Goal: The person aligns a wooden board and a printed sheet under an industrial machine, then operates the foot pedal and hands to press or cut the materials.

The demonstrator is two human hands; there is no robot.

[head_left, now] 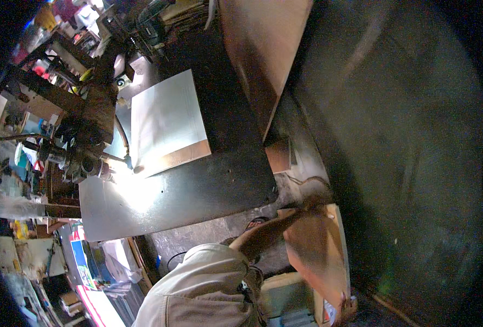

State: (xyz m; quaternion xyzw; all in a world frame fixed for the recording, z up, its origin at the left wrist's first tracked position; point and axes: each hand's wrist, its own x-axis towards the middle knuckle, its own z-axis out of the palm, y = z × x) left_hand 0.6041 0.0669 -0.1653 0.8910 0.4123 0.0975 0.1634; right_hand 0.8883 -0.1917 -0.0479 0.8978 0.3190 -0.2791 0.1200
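Observation:
Down at the right, a light-brown wooden board (pixel 319 245) stands tilted on edge beside the dark table. My left arm stretches out to its top edge, where my left hand (pixel 316 199) is closed over the board; shadow and blur soften the fingers. Near the board's lower right corner, the fingers of my right hand (pixel 348 308) wrap round the edge. The rest of that hand and its arm are mostly out of sight. Close under the board are pale wooden pieces (pixel 288 281), partly hidden by it.
A white sheet-faced board (pixel 168 120) lies on the dark tabletop (pixel 219 180), lit by a bright lamp at a machine (pixel 83 161). A large wooden panel (pixel 268 49) rises along the table's far right. A dark wall (pixel 410 152) fills the right; cluttered shelves (pixel 29 256) stand left.

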